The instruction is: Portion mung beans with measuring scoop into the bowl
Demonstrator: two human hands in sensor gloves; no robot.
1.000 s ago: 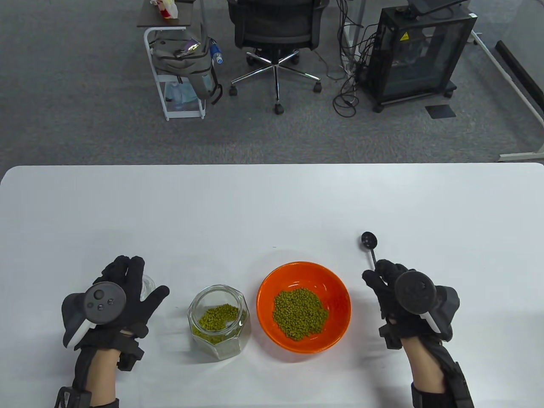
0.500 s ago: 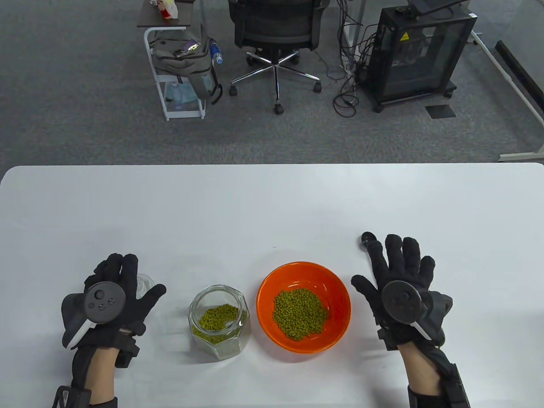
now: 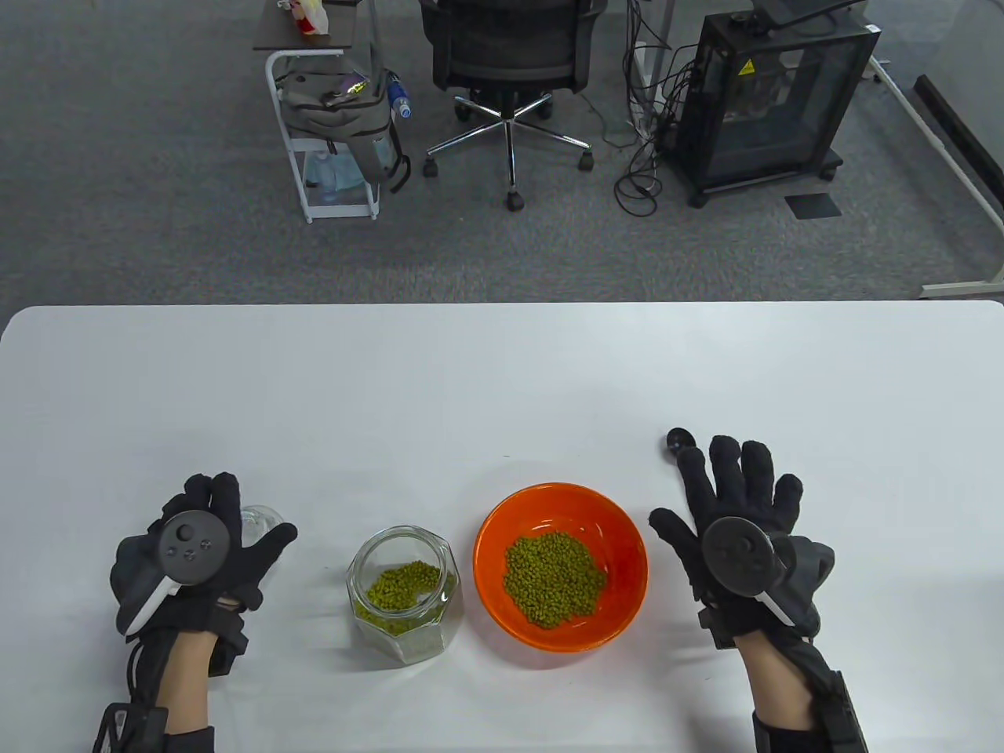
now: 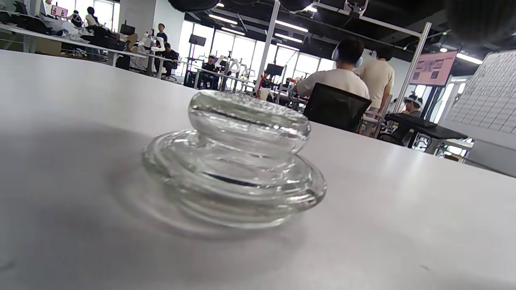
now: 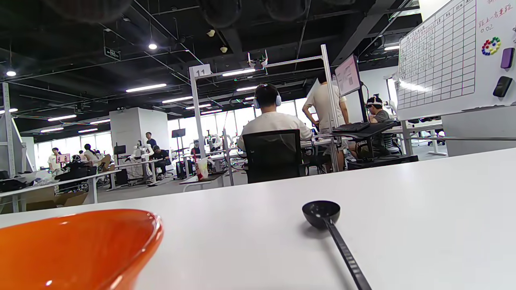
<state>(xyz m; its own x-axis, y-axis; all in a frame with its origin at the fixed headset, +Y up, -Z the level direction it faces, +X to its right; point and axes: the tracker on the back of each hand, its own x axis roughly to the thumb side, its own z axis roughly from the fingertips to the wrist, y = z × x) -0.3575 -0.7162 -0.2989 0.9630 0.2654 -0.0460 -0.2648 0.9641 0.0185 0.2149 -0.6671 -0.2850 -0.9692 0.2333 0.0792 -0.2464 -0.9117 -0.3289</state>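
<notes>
An orange bowl (image 3: 506,522) holding a heap of mung beans (image 3: 553,580) sits at the table's near middle. Left of it stands an open glass jar (image 3: 404,592) with beans in the bottom. The black measuring scoop (image 3: 676,439) lies on the table right of the bowl, its handle hidden under my right hand (image 3: 737,486), which is flat with fingers spread. In the right wrist view the scoop (image 5: 322,213) lies free beside the bowl (image 5: 80,245). My left hand (image 3: 208,502) hovers, loosely curled, beside the glass lid (image 3: 263,519); nothing touches the lid (image 4: 238,161).
The white table (image 3: 502,376) stretches wide behind the objects. Beyond its far edge stand an office chair (image 3: 510,55), a small cart with a bag (image 3: 337,118) and a black cabinet (image 3: 769,102) on the floor.
My right hand let go of the scoop's handle and spread flat above it; the scoop stayed on the table. My left hand drifted slightly left and its fingers curled a little.
</notes>
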